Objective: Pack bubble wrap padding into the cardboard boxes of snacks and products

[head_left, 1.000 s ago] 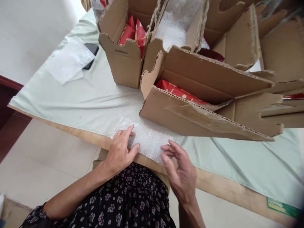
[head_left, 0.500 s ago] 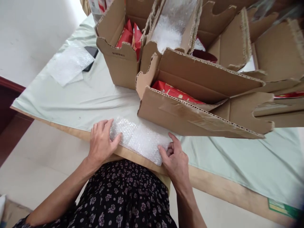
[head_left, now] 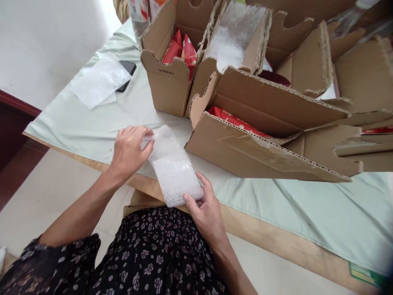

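Note:
A folded piece of bubble wrap (head_left: 176, 172) lies slantwise at the table's front edge, its far end towards the cardboard boxes. My left hand (head_left: 130, 149) pinches a corner at the far left end between thumb and fingers. The near right end is gripped by my right hand (head_left: 205, 205), thumb on top and the other fingers at the side and beneath. Whether anything is wrapped inside cannot be made out.
A long cut-open cardboard box (head_left: 270, 151) with a red packet (head_left: 236, 123) inside stands just beyond my hands. Behind it are more boxes, one holding bubble wrap (head_left: 230, 45). Loose bubble wrap sheets (head_left: 98, 82) partly cover a black phone (head_left: 127, 69) at left.
The bubble wrap has turned, its left end swinging away from me. My left hand has moved farther over the table and now pinches the corner; my right hand has shifted left with the near end.

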The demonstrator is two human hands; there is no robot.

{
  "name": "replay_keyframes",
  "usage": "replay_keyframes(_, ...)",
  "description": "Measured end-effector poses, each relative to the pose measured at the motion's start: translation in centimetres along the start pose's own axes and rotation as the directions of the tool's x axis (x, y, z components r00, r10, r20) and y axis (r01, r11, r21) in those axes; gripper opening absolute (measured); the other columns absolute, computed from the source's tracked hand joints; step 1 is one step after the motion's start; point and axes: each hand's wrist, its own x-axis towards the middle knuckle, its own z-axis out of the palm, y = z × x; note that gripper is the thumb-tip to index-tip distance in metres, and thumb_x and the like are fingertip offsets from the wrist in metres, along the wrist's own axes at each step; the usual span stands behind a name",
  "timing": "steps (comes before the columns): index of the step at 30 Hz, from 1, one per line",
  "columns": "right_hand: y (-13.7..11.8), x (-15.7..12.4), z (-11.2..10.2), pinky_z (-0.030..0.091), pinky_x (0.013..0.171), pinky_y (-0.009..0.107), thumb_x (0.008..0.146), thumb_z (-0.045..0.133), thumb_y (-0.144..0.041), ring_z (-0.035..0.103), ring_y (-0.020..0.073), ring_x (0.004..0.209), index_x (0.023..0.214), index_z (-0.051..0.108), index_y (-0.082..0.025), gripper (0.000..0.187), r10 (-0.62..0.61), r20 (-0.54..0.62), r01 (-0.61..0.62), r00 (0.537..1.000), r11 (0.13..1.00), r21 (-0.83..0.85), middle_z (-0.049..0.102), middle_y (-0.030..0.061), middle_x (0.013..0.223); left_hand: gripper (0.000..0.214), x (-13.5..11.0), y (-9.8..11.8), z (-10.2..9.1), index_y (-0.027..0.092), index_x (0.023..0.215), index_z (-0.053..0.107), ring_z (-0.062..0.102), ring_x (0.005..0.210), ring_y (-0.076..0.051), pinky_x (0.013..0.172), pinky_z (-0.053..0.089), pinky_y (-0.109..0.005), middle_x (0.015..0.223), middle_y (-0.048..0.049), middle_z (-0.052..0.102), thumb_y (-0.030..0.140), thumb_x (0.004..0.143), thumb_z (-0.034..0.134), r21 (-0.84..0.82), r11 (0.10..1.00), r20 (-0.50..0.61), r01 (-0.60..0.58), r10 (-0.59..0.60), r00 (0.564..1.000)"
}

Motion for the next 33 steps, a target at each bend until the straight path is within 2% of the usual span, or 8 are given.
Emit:
replay_keyframes(2,-0.1,0.7,0.9,0.052,0.063,0.03,0.091,0.063,-0.039,0.065,0.0192,0.07,0.152,0.046,-0.018,0.067,-0.003,0.016,0.003,1.0,1.0,-0.017,0.073,0.0055,0.091,0.03,0.7,0.0,0.2,0.019,0.118,0.067,0.06,0.113,-0.034,0.102,0.045,-0.051,0.119,-0.0118,0.07,0.024,0.088,0.063,0.028,1.0,-0.023,0.011,-0.01,1.0)
replay_keyframes(5,0.1,1.4,1.3,0.048,0.055,0.028,0.092,0.062,-0.042,0.06,0.0172,0.059,0.155,0.043,-0.017,0.07,0.035,0.047,-0.035,0.998,0.999,0.002,0.068,0.0,0.074,0.039,-0.9,0.3,0.7,0.018,0.13,0.064,0.058,0.119,-0.034,0.105,0.044,-0.052,0.129,-0.0143,0.066,0.026,0.093,0.061,0.013,1.0,-0.044,-0.004,0.005,0.999)
replay_keyframes(10,0.1,1.7,0.7,0.048,0.056,0.028,0.093,0.061,-0.043,0.062,0.0169,0.06,0.149,0.052,-0.018,0.062,0.033,0.094,-0.032,0.995,0.999,-0.007,0.068,0.0004,0.073,0.022,-5.1,1.1,2.3,0.016,0.11,0.072,0.058,0.116,-0.035,0.101,0.048,-0.053,0.122,-0.0159,0.068,0.029,0.094,0.064,-0.033,0.999,-0.039,0.014,-0.015,0.999)
replay_keyframes(16,0.1,1.6,0.5,0.048,0.055,0.028,0.093,0.062,-0.039,0.061,0.0165,0.059,0.149,0.052,-0.019,0.061,0.016,0.102,-0.012,0.995,0.999,-0.042,0.067,-0.0003,0.073,0.012,-5.4,1.1,3.2,0.019,0.078,0.066,0.057,0.12,-0.035,0.102,0.048,-0.055,0.128,-0.0152,0.067,0.015,0.088,0.062,-0.053,0.996,-0.032,0.069,-0.071,0.997)
replay_keyframes(20,0.2,1.5,0.1,0.049,0.054,0.026,0.094,0.061,-0.037,0.06,0.0148,0.057,0.154,0.048,-0.021,0.063,-0.027,0.136,0.033,0.99,0.999,-0.043,0.066,-0.0017,0.072,0.012,-5.6,0.9,2.9,0.021,0.076,0.064,0.059,0.12,-0.035,0.101,0.05,-0.055,0.125,-0.0137,0.068,0.014,0.085,0.064,-0.017,0.998,-0.043,0.055,-0.056,0.998)
replay_keyframes(25,0.0,1.7,-0.9,0.051,0.056,0.026,0.095,0.059,-0.031,0.057,0.0138,0.055,0.154,0.049,-0.023,0.061,-0.081,0.193,0.105,0.978,0.987,-0.12,0.064,-0.0037,0.068,0.005,-5.8,0.9,3.1,0.021,0.091,0.068,0.058,0.121,-0.035,0.101,0.05,-0.055,0.126,-0.0148,0.067,0.023,0.087,0.069,-0.003,0.997,-0.057,0.081,-0.081,0.995)
replay_keyframes(30,0.6,1.6,-1.5,0.058,0.07,0.031,0.095,0.047,-0.015,0.068,0.017,0.075,0.154,0.05,-0.027,0.06,-0.272,0.236,0.344,0.933,0.867,-0.361,0.072,0.0048,0.098,0.01,-5.8,0.9,3.4,0.021,0.077,0.065,0.058,0.12,-0.033,0.103,0.05,-0.055,0.126,-0.0129,0.066,0.014,0.084,0.065,-0.025,0.997,-0.052,0.075,-0.076,0.996)
replay_keyframes(33,1.3,1.9,-1.4,0.055,0.064,0.03,0.099,0.042,-0.013,0.068,0.0182,0.079,0.15,0.054,-0.027,0.054,-0.384,0.248,0.457,0.89,0.738,-0.497,0.071,0.008,0.108,0.012,-5.8,0.8,3.5,0.021,0.076,0.063,0.058,0.122,-0.034,0.105,0.049,-0.056,0.126,-0.014,0.066,0.012,0.083,0.064,-0.037,0.997,-0.057,0.074,-0.076,0.995)
